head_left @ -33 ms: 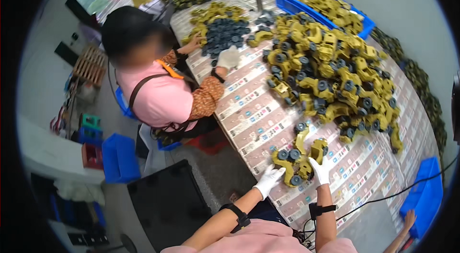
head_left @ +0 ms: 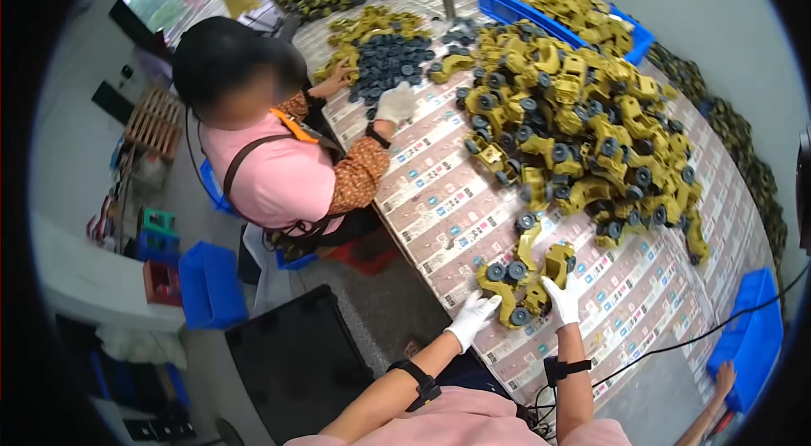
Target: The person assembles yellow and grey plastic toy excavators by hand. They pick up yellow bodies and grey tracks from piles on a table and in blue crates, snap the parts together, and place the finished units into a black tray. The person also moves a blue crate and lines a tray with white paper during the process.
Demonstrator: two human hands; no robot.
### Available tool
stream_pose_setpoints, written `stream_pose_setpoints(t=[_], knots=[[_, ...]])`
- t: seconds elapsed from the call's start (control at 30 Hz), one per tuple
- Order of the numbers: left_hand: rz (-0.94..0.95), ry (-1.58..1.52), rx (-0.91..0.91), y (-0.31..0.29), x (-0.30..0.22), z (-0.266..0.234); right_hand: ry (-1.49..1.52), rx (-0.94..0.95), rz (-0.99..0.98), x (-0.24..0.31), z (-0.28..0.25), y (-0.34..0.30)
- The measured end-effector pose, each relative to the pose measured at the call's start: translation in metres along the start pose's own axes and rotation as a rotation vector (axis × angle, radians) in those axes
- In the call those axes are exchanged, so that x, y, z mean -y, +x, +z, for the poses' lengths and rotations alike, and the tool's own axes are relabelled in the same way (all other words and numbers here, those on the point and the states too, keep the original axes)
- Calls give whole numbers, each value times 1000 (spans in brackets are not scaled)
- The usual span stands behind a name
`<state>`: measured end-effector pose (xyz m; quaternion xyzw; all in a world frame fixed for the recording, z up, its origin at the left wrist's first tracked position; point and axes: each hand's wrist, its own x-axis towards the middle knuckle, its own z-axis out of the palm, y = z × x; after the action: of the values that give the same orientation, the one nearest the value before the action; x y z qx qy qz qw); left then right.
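My left hand point(head_left: 475, 318), in a white glove, has its fingertips closed on the edge of a yellow-green toy vehicle part point(head_left: 508, 306) with dark wheels. Also gloved in white, my right hand point(head_left: 563, 299) grips a second yellow-green toy vehicle part point(head_left: 557, 260) with its thumb and fingers. The two parts lie close together near the table edge, and my fingers hide some of where they meet. Just beyond them rests another wheeled toy vehicle part point(head_left: 527, 243), which neither hand touches.
A large heap of wheeled toy parts point(head_left: 583, 125) covers the table point(head_left: 422, 218) ahead. Behind it stands a blue crate point(head_left: 515, 11) of yellow-green pieces. At left, a co-worker point(head_left: 274, 163) handles dark wheels point(head_left: 393, 62). Another person's hand point(head_left: 725, 378) touches a blue bin point(head_left: 743, 340). A black cable point(head_left: 676, 349) crosses at right.
The view has shifted very slightly. My hands and the toy parts by them keep the same positions.
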<state>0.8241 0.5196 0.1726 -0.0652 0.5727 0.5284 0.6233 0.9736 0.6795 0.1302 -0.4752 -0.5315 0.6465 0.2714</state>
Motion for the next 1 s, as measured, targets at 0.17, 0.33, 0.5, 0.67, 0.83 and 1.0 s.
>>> stream_pose_setpoints(t=[0.17,0.33,0.5,0.67,0.83,1.0], knots=[[-21,104,35,-3,1,0,-32,-68,-70,-7,5,-22],[-22,130,40,-7,-2,-8,129,-207,-64,4,12,-33],[-18,133,153,-23,-11,-23,21,-119,-105,67,33,-30],[-38,29,254,-42,-29,-52,-482,-121,-261,66,58,1],[37,-166,117,-52,-34,-162,-662,33,-196,90,81,4],[135,-247,-209,-93,-22,-304,-345,93,-77,58,22,32]])
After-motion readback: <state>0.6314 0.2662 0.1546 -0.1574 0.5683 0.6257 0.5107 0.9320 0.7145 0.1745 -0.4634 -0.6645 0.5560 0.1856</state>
